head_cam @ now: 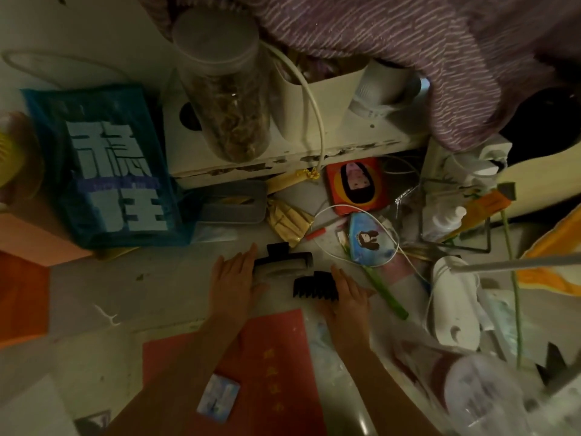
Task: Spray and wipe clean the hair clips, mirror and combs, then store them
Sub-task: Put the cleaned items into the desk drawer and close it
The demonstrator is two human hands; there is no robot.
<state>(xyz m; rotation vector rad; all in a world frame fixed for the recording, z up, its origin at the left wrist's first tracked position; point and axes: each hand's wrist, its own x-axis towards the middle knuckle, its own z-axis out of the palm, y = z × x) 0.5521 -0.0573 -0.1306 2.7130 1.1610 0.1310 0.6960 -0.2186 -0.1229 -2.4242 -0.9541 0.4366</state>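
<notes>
A dim, cluttered desk [94, 294] was seen from above, and at its far left a big blue bag [107, 168] with pale lettering was leaned against a chipped white shelf [314, 152]. On that shelf a tall clear jar [226, 99] was stood. At the near edge a red booklet [267, 357] was laid flat, and a small card [218, 398] was rested on it.

At the centre, the two hair clips were laid side by side, just apart. The larger black claw clip [283, 262], on the left, was touched at its left end by the left hand [234, 278], fingers straight and spread, nothing gripped. The smaller toothed claw clip [314, 287], on the right, was met at its right end by the right hand [349, 297]; its fingers were laid flat along the clip, nothing pinched so far as could be told.

Both clips were judged light, stiff plastic, sprung at the hinge and likely to skid on the desk. A hold across the smooth back, clear of the teeth, was judged safest. No spray bottle or cloth was made out for certain.
</notes>
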